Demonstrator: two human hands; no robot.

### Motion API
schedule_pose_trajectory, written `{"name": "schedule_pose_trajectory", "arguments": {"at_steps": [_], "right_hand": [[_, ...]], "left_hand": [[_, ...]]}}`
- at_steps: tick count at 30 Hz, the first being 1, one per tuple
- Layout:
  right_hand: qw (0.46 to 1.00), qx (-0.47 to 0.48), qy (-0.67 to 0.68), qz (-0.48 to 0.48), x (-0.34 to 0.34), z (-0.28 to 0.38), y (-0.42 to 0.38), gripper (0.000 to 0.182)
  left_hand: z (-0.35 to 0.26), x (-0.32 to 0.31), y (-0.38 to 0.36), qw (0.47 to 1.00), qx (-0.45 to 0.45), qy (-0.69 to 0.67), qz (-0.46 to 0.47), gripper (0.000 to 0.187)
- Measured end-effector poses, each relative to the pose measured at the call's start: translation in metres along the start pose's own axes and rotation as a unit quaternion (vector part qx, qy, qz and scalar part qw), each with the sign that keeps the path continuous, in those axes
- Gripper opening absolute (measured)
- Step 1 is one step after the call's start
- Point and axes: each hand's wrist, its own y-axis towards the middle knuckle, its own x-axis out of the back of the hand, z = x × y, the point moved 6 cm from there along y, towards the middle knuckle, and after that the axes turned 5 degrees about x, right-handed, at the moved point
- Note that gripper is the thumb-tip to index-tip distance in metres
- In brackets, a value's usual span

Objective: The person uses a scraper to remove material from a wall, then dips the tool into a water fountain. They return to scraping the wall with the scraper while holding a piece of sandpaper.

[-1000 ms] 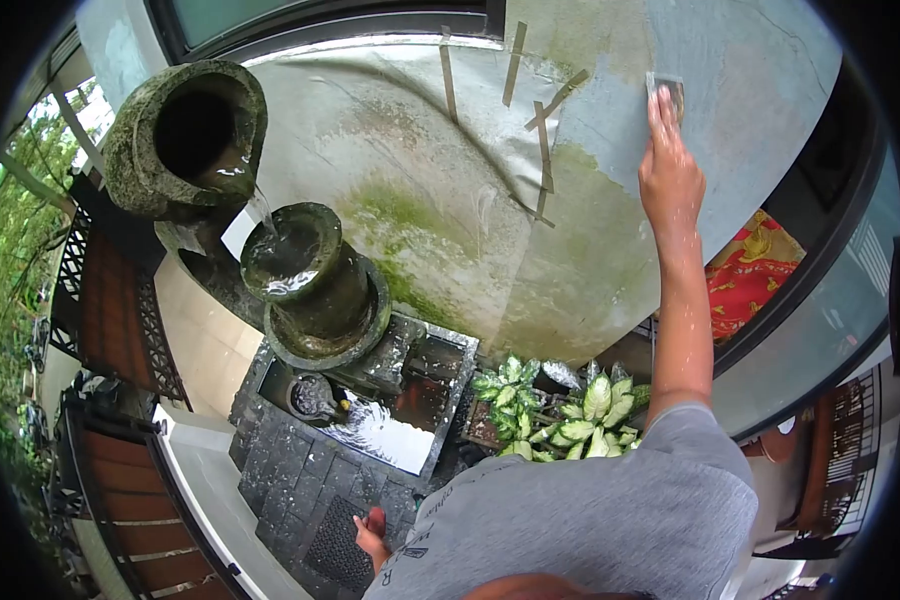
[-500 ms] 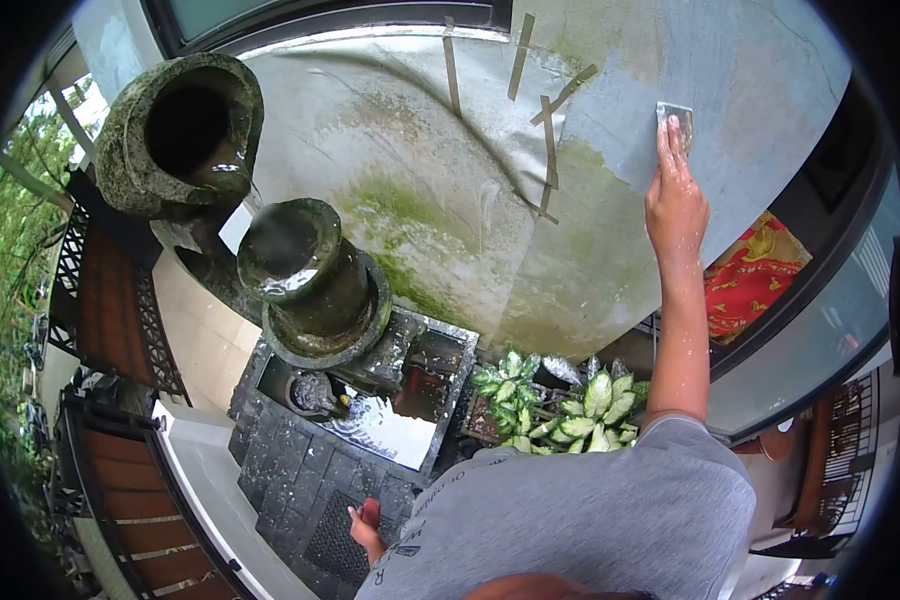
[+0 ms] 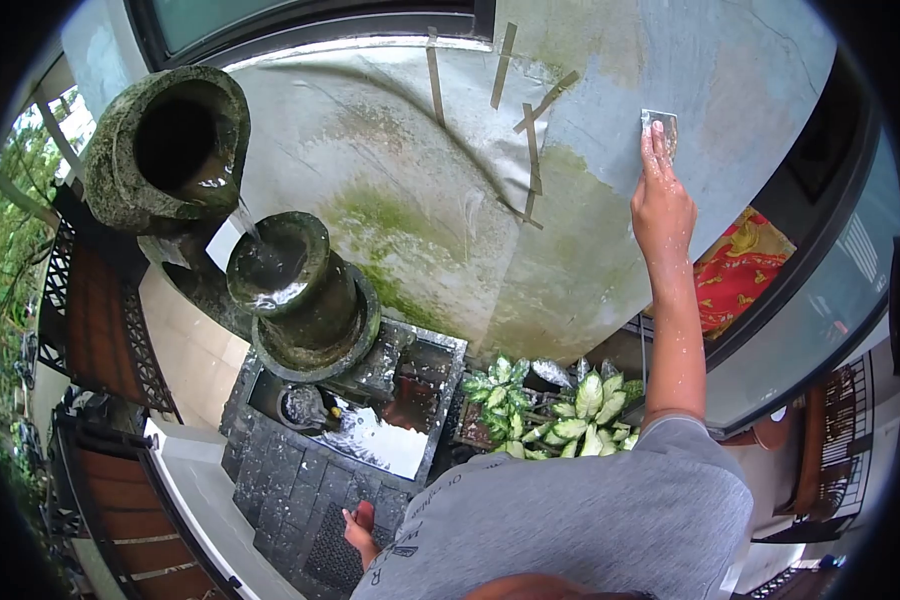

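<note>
Pad (image 3: 660, 128) up high on the wall (image 3: 450, 200), that's where our right hand (image 3: 660, 205) is. Arm fully stretched, fingers laid flat and together, pressing the small grey pad against the grey plaster near the top right. Our forearm looks wet or speckled.

Left hand (image 3: 358, 530) hangs down low by our side, above the dark stone paving (image 3: 290, 480). It looks loosely curled with nothing in it, but it's small in the view and partly behind our grey shirt (image 3: 570, 530), so we can't tell for sure.

The wall has green algae stains in the middle and lower part, plus a few strips of tape (image 3: 530, 150) stuck just left of the pad.

To the left there's a two-tier fountain: a big mossy tilted jar (image 3: 160, 150) trickling water into a smaller mossy pot (image 3: 290, 285) right below it, which sits over a small basin (image 3: 380, 435) of water. Between the basin and our arm there's a clump of green and white leafy plants (image 3: 550, 410) at the foot of the wall. A red patterned cloth (image 3: 740, 270) shows behind the glass on the right.
</note>
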Motion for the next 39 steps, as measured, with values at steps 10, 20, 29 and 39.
{"name": "schedule_pose_trajectory", "arguments": {"at_steps": [10,20,29,39], "right_hand": [[0.999,0.027,0.022,-0.027,-0.010,-0.006,0.006,0.064],[0.990,0.060,0.000,-0.128,0.016,0.016,0.059,0.057],[0.978,0.079,0.058,-0.185,0.006,0.013,0.060,0.047],[0.988,0.038,0.032,-0.148,0.002,0.010,0.040,0.054]], "left_hand": [[-0.036,-0.015,0.020,0.998,-0.029,-0.033,0.041,0.071],[0.006,0.017,0.004,0.996,-0.001,-0.092,-0.005,0.061],[0.067,0.009,-0.018,0.983,-0.034,-0.174,0.043,0.063],[0.010,0.008,-0.011,0.994,-0.081,-0.074,-0.019,0.061]]}}
